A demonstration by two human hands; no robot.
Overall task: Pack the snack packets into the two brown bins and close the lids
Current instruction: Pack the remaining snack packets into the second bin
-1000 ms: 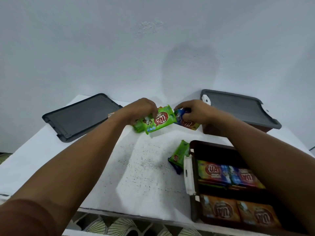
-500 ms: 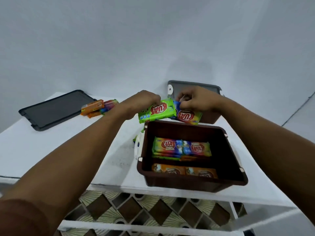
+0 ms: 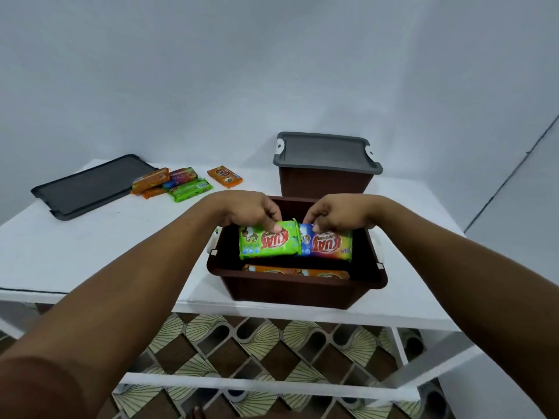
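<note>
green snack packet (image 3: 267, 241) and blue snack packet (image 3: 328, 244) sit side by side, touching, inside the open brown bin (image 3: 302, 290) near the front edge of the white table (image 3: 90, 243). the left hand (image 3: 251, 208) pinches the green one along its top edge, and the right hand (image 3: 335, 213) pinches the blue one the same way. orange packets (image 3: 295, 272) lie in the bin in front of them. behind stands a second brown bin (image 3: 323, 182) with a grey lid (image 3: 325, 154) on it. far left a loose lid (image 3: 90, 184) lies flat, a pile of packets (image 3: 172, 184) just beside it and a single orange packet (image 3: 224, 176) near.
</note>
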